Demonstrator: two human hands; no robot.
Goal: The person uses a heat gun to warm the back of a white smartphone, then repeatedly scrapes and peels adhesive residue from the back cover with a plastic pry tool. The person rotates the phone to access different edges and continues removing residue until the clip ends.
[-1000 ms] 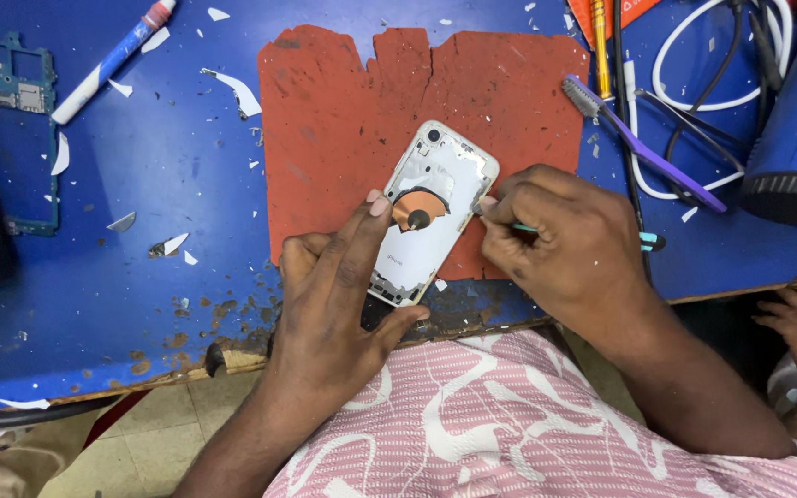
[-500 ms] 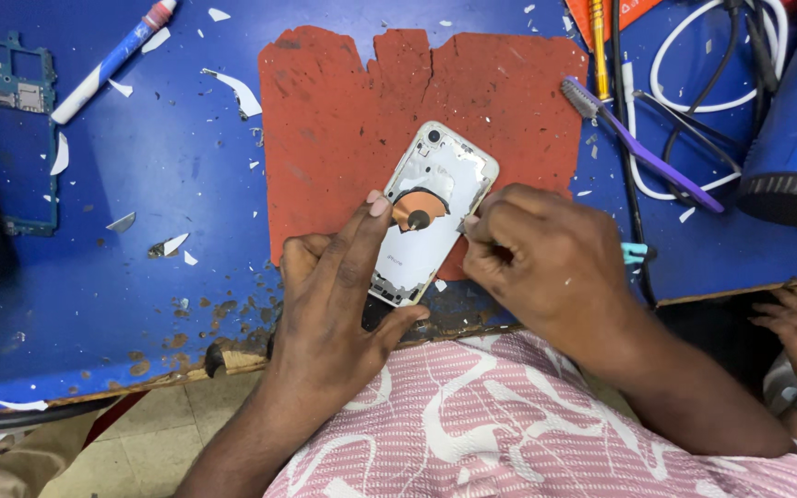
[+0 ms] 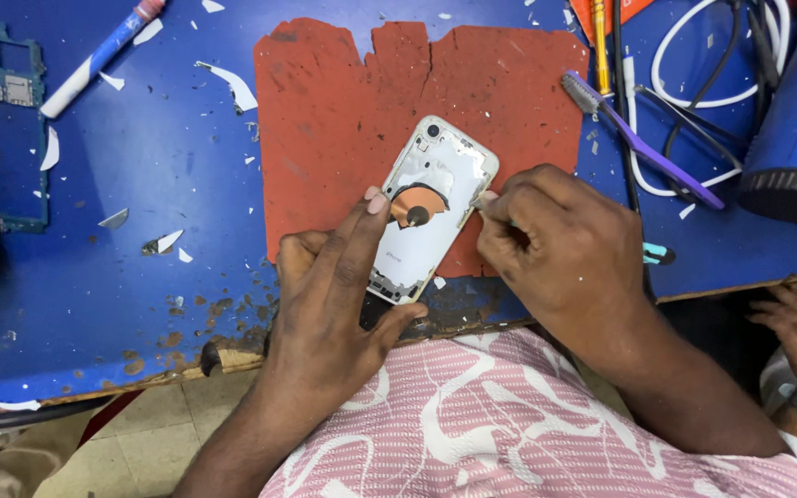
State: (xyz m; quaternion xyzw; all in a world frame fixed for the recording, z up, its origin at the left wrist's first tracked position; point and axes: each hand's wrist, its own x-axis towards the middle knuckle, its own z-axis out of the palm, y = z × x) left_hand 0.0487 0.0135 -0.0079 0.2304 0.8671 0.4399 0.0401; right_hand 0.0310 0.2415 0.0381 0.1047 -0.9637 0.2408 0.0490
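My left hand (image 3: 339,295) presses the phone housing (image 3: 431,207) flat, my right hand (image 3: 555,244) pinches a thin tool (image 3: 481,199) at its edge; a slip may scratch the copper coil (image 3: 415,203).

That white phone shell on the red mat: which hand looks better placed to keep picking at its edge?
Probably the right hand: its pinched fingertips sit at the white phone shell's right edge. The left hand lies flat, pinning the shell to the red mat.
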